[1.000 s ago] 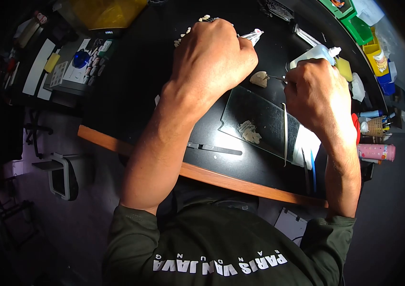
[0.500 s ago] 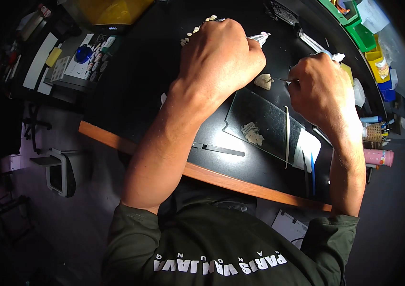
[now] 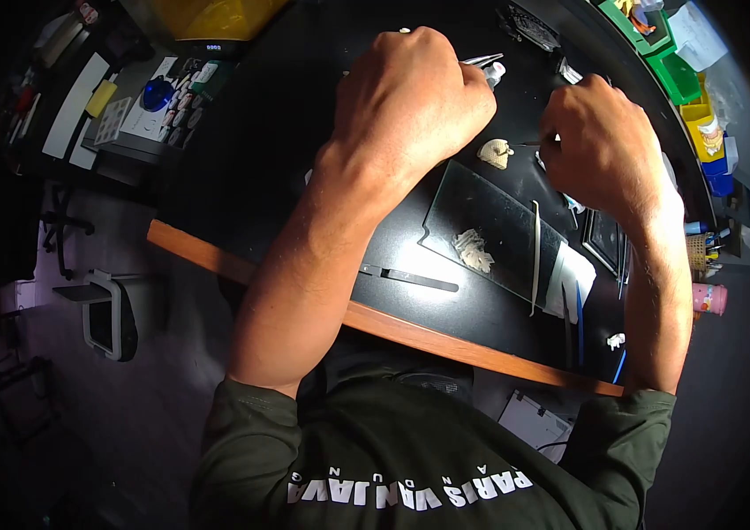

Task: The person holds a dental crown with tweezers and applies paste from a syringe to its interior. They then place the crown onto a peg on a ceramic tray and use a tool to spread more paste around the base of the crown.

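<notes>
Hands [image 3: 604, 146] shifted; white scrap [image 3: 616, 340] uncovered.

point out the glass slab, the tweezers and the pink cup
Glass slab [image 3: 503, 231]: head view, bare middle.
Tweezers [image 3: 423, 282]: head view, broad dark end.
Pink cup [image 3: 708, 299]: head view, side.

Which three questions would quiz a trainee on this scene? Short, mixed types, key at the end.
1. True or false: the crumpled pale piece lies on the glass plate.
2. What lies between the glass plate and the wooden edge? A) a mug; B) a dark flat tool; C) a green bin.
3. Fill in: the thin tool in the right hand points toward the pale ____.

Key: 1 true; 2 B; 3 lump.
</notes>
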`<action>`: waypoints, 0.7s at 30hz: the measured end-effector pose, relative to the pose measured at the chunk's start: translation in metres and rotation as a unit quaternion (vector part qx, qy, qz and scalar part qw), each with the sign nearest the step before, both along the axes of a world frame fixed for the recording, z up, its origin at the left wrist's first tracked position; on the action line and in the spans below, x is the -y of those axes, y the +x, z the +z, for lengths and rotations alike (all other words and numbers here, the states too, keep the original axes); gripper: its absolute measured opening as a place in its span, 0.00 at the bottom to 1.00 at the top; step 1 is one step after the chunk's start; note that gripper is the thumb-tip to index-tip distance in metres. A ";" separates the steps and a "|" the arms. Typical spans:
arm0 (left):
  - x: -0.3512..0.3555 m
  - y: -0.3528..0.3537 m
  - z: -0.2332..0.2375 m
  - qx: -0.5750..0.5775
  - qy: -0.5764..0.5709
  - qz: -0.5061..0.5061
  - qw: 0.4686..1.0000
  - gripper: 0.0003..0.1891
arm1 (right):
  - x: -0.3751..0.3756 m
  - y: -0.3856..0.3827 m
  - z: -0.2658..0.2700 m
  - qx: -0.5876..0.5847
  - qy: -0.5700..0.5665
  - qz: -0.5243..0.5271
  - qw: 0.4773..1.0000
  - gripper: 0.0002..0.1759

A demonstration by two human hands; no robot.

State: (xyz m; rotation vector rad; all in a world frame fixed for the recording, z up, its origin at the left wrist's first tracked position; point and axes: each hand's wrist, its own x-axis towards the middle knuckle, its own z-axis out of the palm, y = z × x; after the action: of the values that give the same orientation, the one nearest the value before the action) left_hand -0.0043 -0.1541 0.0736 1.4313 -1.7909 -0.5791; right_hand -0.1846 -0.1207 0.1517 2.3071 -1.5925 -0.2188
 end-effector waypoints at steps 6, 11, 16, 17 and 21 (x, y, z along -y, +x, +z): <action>0.001 0.000 -0.001 0.005 -0.003 0.002 1.000 0.16 | 0.006 0.002 0.001 -0.012 -0.001 0.016 1.000 0.06; -0.001 0.000 0.001 0.005 0.001 -0.002 1.000 0.16 | 0.006 0.002 0.001 -0.011 0.002 0.018 1.000 0.06; -0.001 0.000 0.001 0.011 0.003 -0.006 1.000 0.16 | 0.006 0.001 0.001 -0.008 0.001 0.020 1.000 0.06; -0.001 0.000 0.001 0.011 0.006 -0.007 1.000 0.16 | 0.005 0.002 0.002 -0.008 0.000 0.021 1.000 0.06; -0.001 0.000 0.001 0.009 0.010 -0.007 1.000 0.16 | 0.007 0.007 0.004 -0.021 0.022 0.002 1.000 0.06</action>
State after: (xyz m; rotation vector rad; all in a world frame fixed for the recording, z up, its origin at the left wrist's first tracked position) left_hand -0.0041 -0.1533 0.0747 1.4422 -1.8151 -0.5940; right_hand -0.1775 -0.1275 0.1560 2.3233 -1.5770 -0.3016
